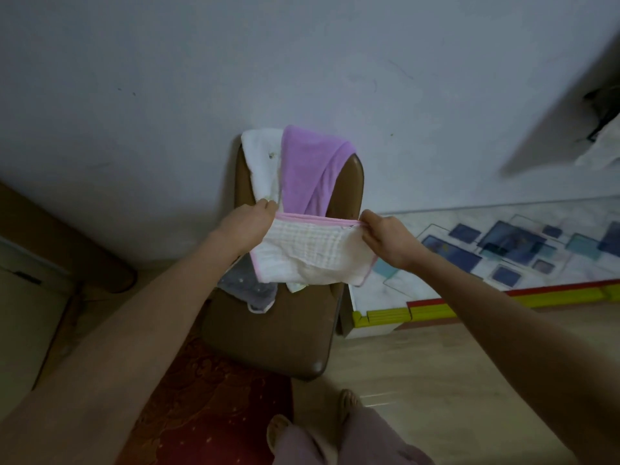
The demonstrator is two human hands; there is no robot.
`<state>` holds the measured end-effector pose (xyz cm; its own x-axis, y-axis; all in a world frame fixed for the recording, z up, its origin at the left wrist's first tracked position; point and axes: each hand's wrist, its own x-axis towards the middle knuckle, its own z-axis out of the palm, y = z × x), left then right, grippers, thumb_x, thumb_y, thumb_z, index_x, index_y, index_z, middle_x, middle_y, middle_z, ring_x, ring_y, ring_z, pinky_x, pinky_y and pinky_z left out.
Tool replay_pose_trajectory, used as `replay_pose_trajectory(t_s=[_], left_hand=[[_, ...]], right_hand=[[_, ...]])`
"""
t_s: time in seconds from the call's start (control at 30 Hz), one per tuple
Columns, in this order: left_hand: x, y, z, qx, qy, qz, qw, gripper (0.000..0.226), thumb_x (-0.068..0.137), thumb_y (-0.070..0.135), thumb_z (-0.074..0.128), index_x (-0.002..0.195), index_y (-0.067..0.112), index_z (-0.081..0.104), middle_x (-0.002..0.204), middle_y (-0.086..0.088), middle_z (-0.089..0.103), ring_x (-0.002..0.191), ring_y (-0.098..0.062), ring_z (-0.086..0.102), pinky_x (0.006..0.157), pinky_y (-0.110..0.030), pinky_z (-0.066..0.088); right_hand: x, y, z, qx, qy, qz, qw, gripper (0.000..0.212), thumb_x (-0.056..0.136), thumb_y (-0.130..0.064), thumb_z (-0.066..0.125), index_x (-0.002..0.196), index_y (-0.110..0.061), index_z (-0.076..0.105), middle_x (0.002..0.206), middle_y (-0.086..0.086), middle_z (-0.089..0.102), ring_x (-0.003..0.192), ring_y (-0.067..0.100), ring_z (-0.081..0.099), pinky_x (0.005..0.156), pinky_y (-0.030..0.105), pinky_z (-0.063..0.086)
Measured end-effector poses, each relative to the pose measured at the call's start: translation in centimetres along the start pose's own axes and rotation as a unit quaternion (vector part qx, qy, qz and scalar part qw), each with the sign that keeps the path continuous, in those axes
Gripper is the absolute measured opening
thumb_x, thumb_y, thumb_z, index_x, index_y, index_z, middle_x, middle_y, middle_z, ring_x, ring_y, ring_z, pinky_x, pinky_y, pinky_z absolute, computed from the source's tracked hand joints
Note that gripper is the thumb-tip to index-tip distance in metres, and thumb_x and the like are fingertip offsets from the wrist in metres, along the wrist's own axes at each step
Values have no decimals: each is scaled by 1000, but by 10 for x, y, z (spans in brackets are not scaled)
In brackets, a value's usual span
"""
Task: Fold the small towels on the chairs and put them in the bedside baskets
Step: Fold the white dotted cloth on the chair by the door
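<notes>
At the far left stands a brown piece of furniture, blurred and not identifiable. The left hand is closed in a pinch on the upper left corner of a small white waffle-weave towel with pink trim. The towel is held in the air over the brown padded chair, its pink-edged top stretched level between both hands, the body hanging below in what appears to be a doubled layer. The long axis runs left to right, squarely across the person. On the seat under the left corner lies a crumpled grey cloth with pale dots. Over the chair back hang a white towel and, just beside it to the right, a purple plush towel; both await folding.

The right hand is closed in a matching pinch on the upper right corner. Both hands sit at equal height and equal reach, so neither is nearer. Judgement: the fold is mid-course; the next fold would bring one held corner across to the other along that axis.

To the right, a low platform with a blue-square patterned mat and a yellow and red edge strip adjoins the chair. No basket is visible.
</notes>
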<state>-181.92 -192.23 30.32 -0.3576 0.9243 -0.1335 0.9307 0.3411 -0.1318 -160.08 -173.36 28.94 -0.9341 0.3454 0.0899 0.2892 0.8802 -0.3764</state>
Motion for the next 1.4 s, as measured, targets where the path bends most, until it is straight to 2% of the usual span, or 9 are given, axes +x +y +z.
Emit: replay_pose_trajectory(t_s=[0.2,0.33,0.47,0.57,0.73,1.0,1.23,1.3,1.4], left_hand=[[9,21,2,-144,-75,68,984,18,95,3,37,88,9,53,80,-1,49,75,-22,54,61,-32,39],[16,41,-10,-250,-118,109,955,27,97,28,52,71,30,48,70,8,50,66,-10,50,61,-25,34],[35,73,-15,-390,-72,32,918,41,94,39,57,75,4,67,67,-13,57,61,-11,49,58,-17,35],[50,108,-18,-534,6,-64,843,46,94,38,58,73,-3,65,65,-18,54,61,-16,52,56,-17,40],[83,177,-26,-621,90,-163,762,51,96,40,54,85,-10,62,71,-13,52,64,-17,49,61,-26,36],[107,230,-10,-591,74,-183,782,49,96,35,55,69,-6,55,61,-9,38,53,-10,38,55,-26,28],[120,225,10,-584,-35,-155,796,23,95,22,59,99,2,70,92,-11,65,85,-15,59,65,-20,49],[124,223,16,-630,-64,-175,754,18,94,23,60,100,10,71,97,-7,65,93,-14,59,69,-17,53],[140,227,23,-748,-98,-229,616,14,93,20,61,97,8,66,104,-8,54,99,-18,56,71,-20,58]], right_hand=[[-21,15,-7,11,-14,31,999,20,89,-30,27,86,-14,40,86,20,62,81,39,57,64,38,34],[-34,42,-16,-14,-105,81,991,48,97,-44,22,88,-9,52,90,14,65,85,32,58,74,41,42],[-38,72,-39,114,-87,97,985,49,98,-47,46,72,-6,54,67,4,58,66,17,53,67,33,41],[-44,95,-59,348,-9,154,925,44,93,-35,62,64,-4,49,64,5,45,59,11,43,54,24,33],[-47,142,-83,467,78,201,858,38,90,-33,66,61,-16,49,59,3,39,52,11,38,50,22,31],[-54,217,-74,379,-1,222,898,37,90,-34,66,70,-3,62,66,8,52,59,14,49,54,27,41],[-59,243,-68,388,-67,213,894,19,91,-20,66,74,-11,62,67,-2,59,60,5,56,55,21,43],[-64,251,-64,401,-61,245,880,17,87,-17,71,75,-5,65,65,0,59,56,2,55,51,16,43],[-71,261,-52,409,-68,290,862,22,82,-19,76,70,-4,66,65,5,57,59,12,56,54,23,44]])
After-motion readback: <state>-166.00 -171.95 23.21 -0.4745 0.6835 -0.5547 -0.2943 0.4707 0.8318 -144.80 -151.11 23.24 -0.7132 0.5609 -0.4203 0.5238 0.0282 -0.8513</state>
